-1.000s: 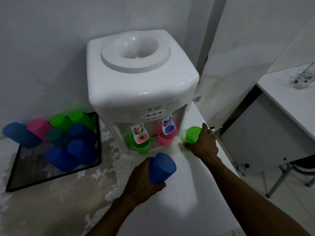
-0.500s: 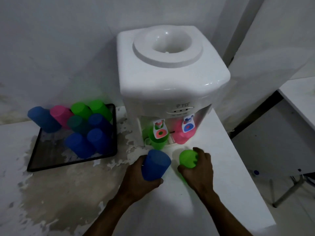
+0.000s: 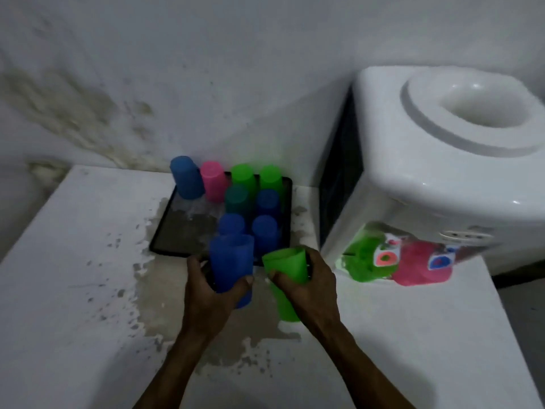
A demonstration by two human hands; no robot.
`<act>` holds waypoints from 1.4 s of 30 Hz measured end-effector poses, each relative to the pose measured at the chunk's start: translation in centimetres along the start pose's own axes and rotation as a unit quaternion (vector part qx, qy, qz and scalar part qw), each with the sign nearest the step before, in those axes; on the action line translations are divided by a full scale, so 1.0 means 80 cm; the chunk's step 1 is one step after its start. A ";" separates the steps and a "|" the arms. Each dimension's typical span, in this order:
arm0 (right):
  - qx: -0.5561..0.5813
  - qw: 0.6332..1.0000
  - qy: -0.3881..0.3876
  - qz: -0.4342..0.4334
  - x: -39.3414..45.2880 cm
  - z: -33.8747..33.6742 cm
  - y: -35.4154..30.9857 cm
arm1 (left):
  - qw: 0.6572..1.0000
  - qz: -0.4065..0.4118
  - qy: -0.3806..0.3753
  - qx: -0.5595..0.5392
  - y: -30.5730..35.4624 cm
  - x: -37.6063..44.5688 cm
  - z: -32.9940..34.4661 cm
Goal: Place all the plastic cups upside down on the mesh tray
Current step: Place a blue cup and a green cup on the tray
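Left hand [image 3: 211, 286] clamped around blue cup [image 3: 232, 262], right hand [image 3: 306, 283] clamped around green cup [image 3: 287, 274]; both cups held side by side, mouths toward tray, just over near edge of tray [image 3: 165, 236]. On tray eight cups upside down, grouped at far and right part: blue, pink, two green, dark green, three blue. Dispenser [image 3: 442, 172] at right, green mug [image 3: 364, 259] and pink mug [image 3: 421, 265] under taps. Counter [image 3: 73, 276] stained, paint peeling
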State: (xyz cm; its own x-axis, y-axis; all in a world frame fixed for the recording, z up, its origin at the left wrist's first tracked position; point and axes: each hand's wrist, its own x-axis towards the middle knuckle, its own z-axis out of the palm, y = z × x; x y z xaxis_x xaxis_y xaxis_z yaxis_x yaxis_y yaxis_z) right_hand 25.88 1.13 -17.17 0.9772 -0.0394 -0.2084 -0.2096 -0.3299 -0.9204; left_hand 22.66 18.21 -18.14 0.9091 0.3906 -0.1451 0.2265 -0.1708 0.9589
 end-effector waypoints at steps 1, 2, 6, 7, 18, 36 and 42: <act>0.010 1.000 -0.011 -0.004 0.009 0.017 -0.013 | 1.000 -0.010 0.025 0.002 -0.004 0.010 -0.016; 0.023 0.999 -0.024 -0.005 0.020 0.036 -0.029 | 0.998 -0.023 0.052 0.000 -0.007 0.023 -0.032; 0.037 0.998 -0.053 0.022 0.062 0.093 -0.070 | 0.991 -0.074 0.114 -0.021 -0.013 0.068 -0.076; 0.036 0.997 -0.055 0.035 0.074 0.106 -0.077 | 0.990 -0.073 0.116 -0.025 -0.013 0.079 -0.084; -0.234 0.960 -0.151 -0.020 0.193 0.208 -0.164 | 0.989 -0.104 0.087 0.063 -0.030 0.211 -0.174; -0.525 0.822 -0.131 -0.176 0.237 0.266 -0.130 | 0.968 0.036 0.030 0.248 -0.063 0.303 -0.135; -0.557 0.799 -0.125 -0.187 0.234 0.276 -0.120 | 0.963 0.047 -0.005 0.265 -0.067 0.319 -0.125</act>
State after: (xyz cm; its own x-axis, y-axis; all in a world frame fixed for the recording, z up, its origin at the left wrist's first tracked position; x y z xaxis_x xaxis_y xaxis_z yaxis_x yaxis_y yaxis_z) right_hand 45.49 24.42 -19.53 0.8987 0.4022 -0.1749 0.3908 -0.9154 -0.0965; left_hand 41.11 38.10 -24.57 0.9369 0.3427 -0.0687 0.2875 -0.6441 0.7088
